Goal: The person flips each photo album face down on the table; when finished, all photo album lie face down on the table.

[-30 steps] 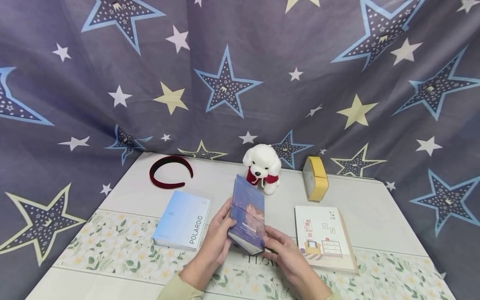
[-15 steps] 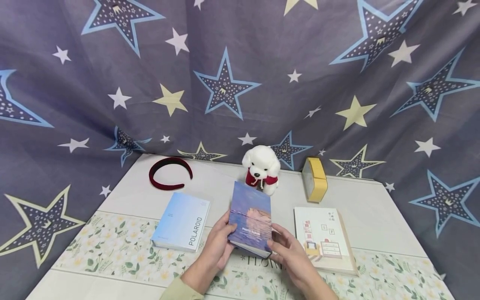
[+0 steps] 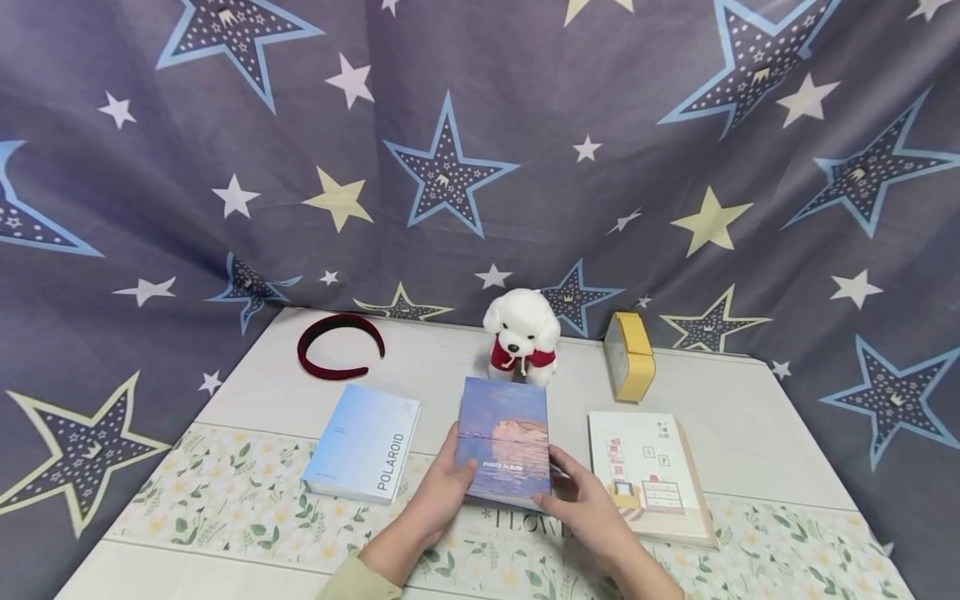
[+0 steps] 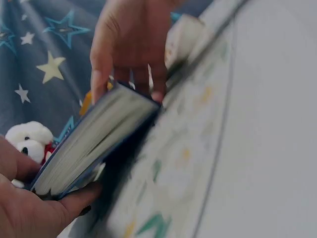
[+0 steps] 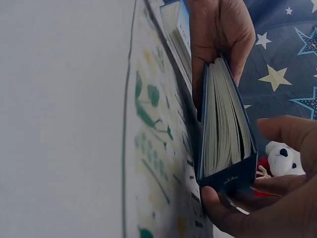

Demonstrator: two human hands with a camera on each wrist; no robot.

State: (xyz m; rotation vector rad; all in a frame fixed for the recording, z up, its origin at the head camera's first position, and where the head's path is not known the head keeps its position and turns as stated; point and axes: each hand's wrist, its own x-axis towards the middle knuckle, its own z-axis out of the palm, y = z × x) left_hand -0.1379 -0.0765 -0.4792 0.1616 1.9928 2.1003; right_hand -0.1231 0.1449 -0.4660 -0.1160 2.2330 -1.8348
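Both hands hold a blue-purple photo album (image 3: pixel 502 421) between them, low over the flowered strip of the table. My left hand (image 3: pixel 441 496) grips its left edge with the thumb on the front cover, while my right hand (image 3: pixel 588 504) grips the lower right edge. The cover, lettered "PHOTO ALBUM", faces up in the head view. Thick white page edges of the album (image 5: pixel 223 124) show between its covers in the right wrist view. In the left wrist view the album's (image 4: pixel 99 136) pages also show; whether its underside touches the table is unclear.
A blue POLAROID book (image 3: pixel 363 442) lies to the left, behind it a dark red headband (image 3: pixel 311 362). A white plush dog (image 3: pixel 522 325) sits just behind the album. At right are a yellow box-like object (image 3: pixel 633 358) and a white illustrated book (image 3: pixel 648 475).
The album has turned from tilted and angled to flatter and squarer, its front cover now facing up more fully. Its top edge has come down and nearer, and both hands still hold it.
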